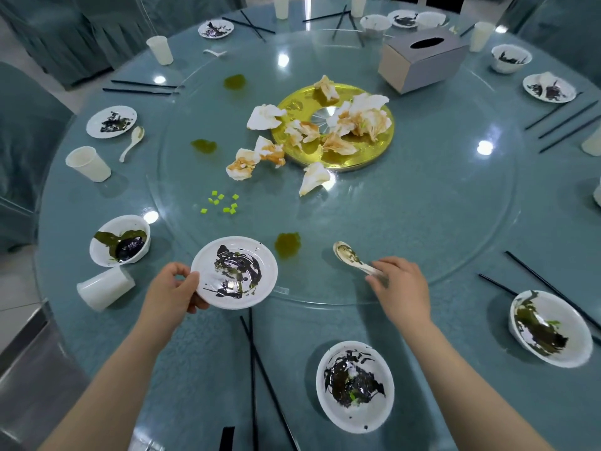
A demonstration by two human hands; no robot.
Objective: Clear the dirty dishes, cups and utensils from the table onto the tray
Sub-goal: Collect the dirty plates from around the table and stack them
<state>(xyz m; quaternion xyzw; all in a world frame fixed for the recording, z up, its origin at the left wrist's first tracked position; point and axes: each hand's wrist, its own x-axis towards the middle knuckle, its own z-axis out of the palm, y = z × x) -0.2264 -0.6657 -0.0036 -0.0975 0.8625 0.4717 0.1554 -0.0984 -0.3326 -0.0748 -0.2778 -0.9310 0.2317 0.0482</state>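
Observation:
My left hand (pixel 174 292) grips the left rim of a white plate (pixel 234 271) smeared with dark sauce, near the table's front. My right hand (pixel 401 289) pinches the handle of a dirty white spoon (pixel 349 255) lying on the glass turntable. A stained white bowl (pixel 355 385) sits close to me at the front, with black chopsticks (pixel 257 369) to its left. Another dirty bowl (pixel 119 240) and a tipped white cup (pixel 104 288) lie at the left. The tray is not in view.
A gold disc (pixel 377 148) at the centre carries crumpled stained napkins (pixel 270 151). A tissue box (pixel 419 61) stands at the back right. More plates, bowls, cups, spoons and chopsticks ring the round table; a dirty bowl (pixel 549 328) sits front right. Green spills (pixel 287 244) dot the glass.

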